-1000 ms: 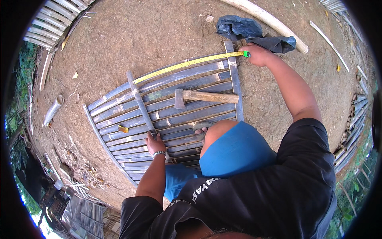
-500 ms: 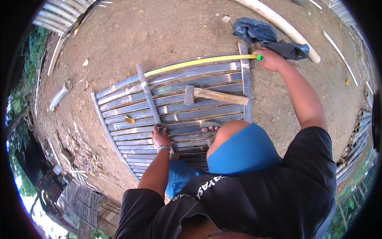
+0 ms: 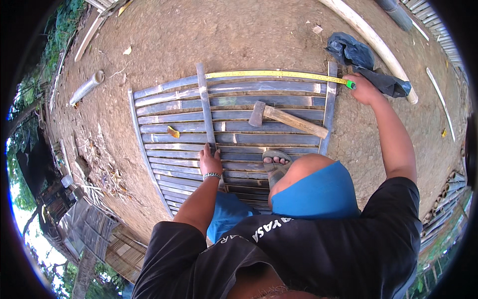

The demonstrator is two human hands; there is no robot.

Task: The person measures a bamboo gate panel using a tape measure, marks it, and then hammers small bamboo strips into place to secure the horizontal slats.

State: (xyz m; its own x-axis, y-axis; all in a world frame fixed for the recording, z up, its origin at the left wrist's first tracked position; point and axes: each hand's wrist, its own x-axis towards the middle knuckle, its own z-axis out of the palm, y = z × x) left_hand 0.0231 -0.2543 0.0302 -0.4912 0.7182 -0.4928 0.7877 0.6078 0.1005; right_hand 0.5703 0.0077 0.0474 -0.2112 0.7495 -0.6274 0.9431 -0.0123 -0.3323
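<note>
A slatted bamboo panel (image 3: 271, 138) lies on the ground before me, a loose-looking bamboo crosspiece (image 3: 204, 99) laid across its slats. Near that strip's lower end, my left hand (image 3: 211, 162) is closed round it. My right hand (image 3: 366, 89) grips a tape measure with a green case (image 3: 351, 85) just past the panel's right end strip (image 3: 328, 102). From there the yellow tape blade (image 3: 279, 74) runs straight along the far slats to the crosspiece's top. On the slats between my hands rests a hatchet (image 3: 291, 120), its head to the left.
My sandalled foot (image 3: 276, 160) stands on the panel. Beyond my right hand lie a crumpled black plastic bag (image 3: 351, 50) and a long pale pole (image 3: 378, 45). A short bamboo piece (image 3: 87, 88) is on the dirt at left. Several bamboo poles (image 3: 440, 204) are stacked at right.
The view has turned and shifted, so the panel appears farther right and straighter. Both hands keep their places on the crosspiece and tape measure, and the blade stays stretched out.
</note>
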